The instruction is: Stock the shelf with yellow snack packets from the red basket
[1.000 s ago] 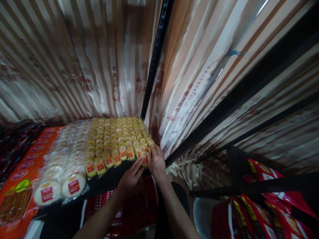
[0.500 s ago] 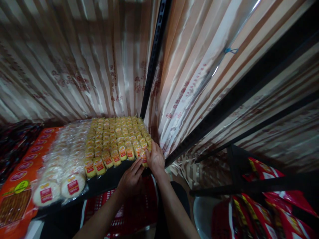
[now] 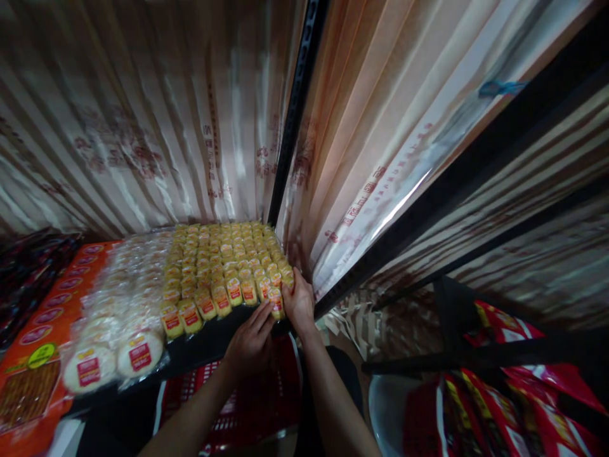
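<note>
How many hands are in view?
2. The right hand rests on the front corner of the yellow packets; the left hand is beside it, at the shelf edge.

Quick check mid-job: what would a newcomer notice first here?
The block of yellow packets in tight rows mid-shelf, with the right hand on its front right corner and the left hand just below. Then the striped wrappers towering behind, and red bags at lower right.

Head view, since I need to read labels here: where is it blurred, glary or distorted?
Head view: the striped packaging is motion-smeared; a glare streak crosses the right-hand packaging; the yellow snack packs, left hand and right hand look fairly sharp; the black shelf post leans from wide-angle distortion.
</note>
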`<state>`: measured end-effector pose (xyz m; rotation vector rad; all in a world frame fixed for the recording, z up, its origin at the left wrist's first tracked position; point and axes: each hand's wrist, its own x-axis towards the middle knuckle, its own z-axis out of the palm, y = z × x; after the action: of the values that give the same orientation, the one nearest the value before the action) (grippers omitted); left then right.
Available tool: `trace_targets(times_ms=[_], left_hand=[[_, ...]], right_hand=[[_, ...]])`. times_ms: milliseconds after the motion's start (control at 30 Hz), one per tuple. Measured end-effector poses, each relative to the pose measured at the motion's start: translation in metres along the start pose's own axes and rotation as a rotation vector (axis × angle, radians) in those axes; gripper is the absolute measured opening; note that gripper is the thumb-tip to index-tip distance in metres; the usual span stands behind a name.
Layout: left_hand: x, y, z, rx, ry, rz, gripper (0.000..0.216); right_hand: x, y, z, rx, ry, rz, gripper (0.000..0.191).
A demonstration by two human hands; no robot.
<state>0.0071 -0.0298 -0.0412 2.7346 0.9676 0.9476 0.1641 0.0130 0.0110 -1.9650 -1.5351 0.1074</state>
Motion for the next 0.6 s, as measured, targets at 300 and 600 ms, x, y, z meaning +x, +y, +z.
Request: trace_targets(times_ms=[300,600], left_hand=[[0.001,0.002,-0.003,-0.015,0.009,-0.007,0.043],[0.002,0.002,-0.004,-0.031,0.013,-0.006,0.043]], right_hand=[[-0.006,0.005,0.006,0.036,0.044,-0.063,0.047],[-0.010,0.003,0.005,0.000,0.037,-0.034,0.051]])
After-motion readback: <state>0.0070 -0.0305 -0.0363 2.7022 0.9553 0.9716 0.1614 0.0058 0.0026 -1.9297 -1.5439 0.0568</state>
